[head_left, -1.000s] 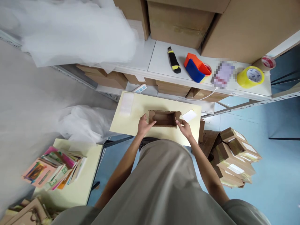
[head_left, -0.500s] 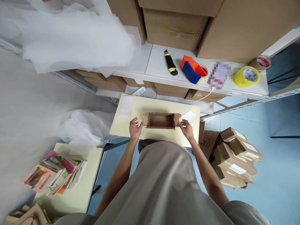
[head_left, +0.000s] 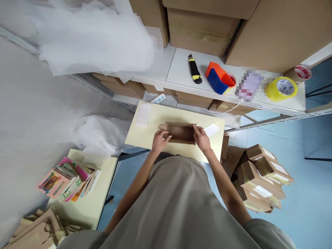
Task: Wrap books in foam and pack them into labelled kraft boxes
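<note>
A small open cardboard box (head_left: pixel 181 132) lies on a pale yellow work table (head_left: pixel 140 141), its opening facing up and its inside bare. My left hand (head_left: pixel 159 141) grips the box's left end, thumb at the inner edge and fingers bent over the end flap (head_left: pixel 163 127), which still sticks out partly. At the right end, my right hand (head_left: pixel 202 139) holds the wall, with its index finger stretched along the upper corner. The right flap is mostly hidden behind that hand. A white slip of paper (head_left: pixel 211 129) lies just right of this hand.
On the shelf (head_left: pixel 178 74) ahead are a utility knife (head_left: pixel 194 69), an orange and blue tape dispenser (head_left: pixel 220 79) and a yellow tape roll (head_left: pixel 282 89). White wrapping sheets (head_left: pixel 98 41) overhang at left. Books (head_left: pixel 70 178) lie on a side table; boxes (head_left: pixel 261 176) are stacked at right.
Both hands have moved inward from the outspread end flaps onto the box's ends. The right flap no longer sticks out visibly. The whole view has shifted slightly.
</note>
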